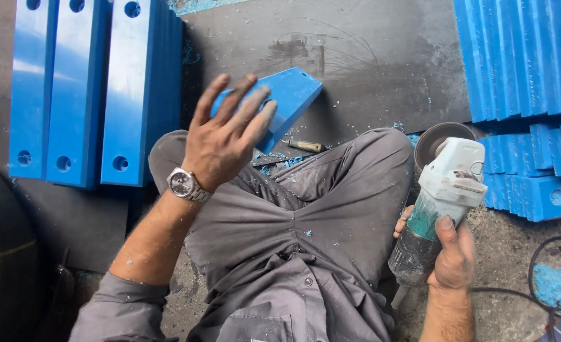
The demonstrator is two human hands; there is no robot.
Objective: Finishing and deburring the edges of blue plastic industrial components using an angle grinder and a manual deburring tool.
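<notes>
Dusty grey floor, scuffed and flecked with blue shavings, lies under us as we sit cross-legged in grey trousers. Our left hand, fingers spread, hovers over a smooth blue plastic block lying beyond our knees, hiding its left part. Our right hand wraps its fingers round the grimy barrel of a white angle grinder, low on the right; its disc is half hidden behind the head. Long drilled blue slabs lie far left, cut off by the frame; more stack far right.
</notes>
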